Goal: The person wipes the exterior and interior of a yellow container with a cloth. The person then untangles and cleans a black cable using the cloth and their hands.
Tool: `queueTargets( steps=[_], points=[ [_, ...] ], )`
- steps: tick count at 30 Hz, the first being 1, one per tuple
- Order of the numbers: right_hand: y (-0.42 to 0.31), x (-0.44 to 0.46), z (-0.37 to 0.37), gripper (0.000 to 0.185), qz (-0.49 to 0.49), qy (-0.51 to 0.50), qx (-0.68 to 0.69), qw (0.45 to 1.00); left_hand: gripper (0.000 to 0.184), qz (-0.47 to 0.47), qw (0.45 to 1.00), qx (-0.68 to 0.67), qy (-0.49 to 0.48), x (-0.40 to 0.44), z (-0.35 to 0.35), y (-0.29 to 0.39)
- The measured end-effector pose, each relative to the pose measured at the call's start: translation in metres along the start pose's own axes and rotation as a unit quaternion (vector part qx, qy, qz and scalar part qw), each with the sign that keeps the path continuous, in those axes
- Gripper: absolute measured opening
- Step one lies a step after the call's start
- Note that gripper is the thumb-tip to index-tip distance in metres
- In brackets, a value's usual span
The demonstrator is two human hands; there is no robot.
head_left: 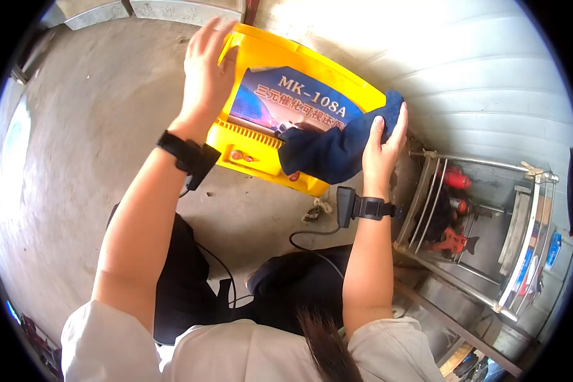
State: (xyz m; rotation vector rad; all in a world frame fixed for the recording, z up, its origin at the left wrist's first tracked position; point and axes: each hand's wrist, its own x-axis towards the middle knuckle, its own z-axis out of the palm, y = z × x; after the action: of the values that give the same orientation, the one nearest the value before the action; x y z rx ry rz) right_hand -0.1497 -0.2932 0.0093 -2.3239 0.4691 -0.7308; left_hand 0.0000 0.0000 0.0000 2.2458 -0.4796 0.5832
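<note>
A yellow machine casing with a blue printed label reading MK-108A stands tilted in front of me. My left hand lies at its upper left edge, fingers stretched and a little blurred, the thumb over the yellow rim. At the right side, my right hand holds a dark blue cloth between thumb and fingers. The cloth drapes across the lower right of the casing, hiding part of the label and the lower front. Round red parts show on the casing's lower left.
Right of me stands a metal-framed rack with a red bottle and an orange-red tool inside. A pale ribbed wall rises behind it. Black cables run from the wrist straps. Concrete floor extends to the left.
</note>
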Motion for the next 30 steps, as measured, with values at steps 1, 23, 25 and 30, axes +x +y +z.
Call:
queueTargets(
  steps=[1,23,25,30],
  points=[
    [0.003,0.001,0.007,0.057,0.004,0.009,0.005,1.000,0.045,-0.030,0.998,-0.048,0.014,0.005,0.000,-0.009],
    [0.038,-0.004,0.000,0.040,0.266,0.041,0.195,0.943,0.074,-0.346,0.919,-0.011,-0.189,-0.034,0.005,0.018],
    [0.048,-0.004,0.001,0.041,0.251,0.103,0.153,0.950,0.074,-0.334,0.928,-0.003,-0.166,-0.037,0.006,0.013],
    [0.081,-0.010,-0.005,0.039,0.427,-0.067,0.231,0.872,0.074,-0.346,0.922,-0.038,-0.168,-0.038,0.004,0.010]
  ],
)
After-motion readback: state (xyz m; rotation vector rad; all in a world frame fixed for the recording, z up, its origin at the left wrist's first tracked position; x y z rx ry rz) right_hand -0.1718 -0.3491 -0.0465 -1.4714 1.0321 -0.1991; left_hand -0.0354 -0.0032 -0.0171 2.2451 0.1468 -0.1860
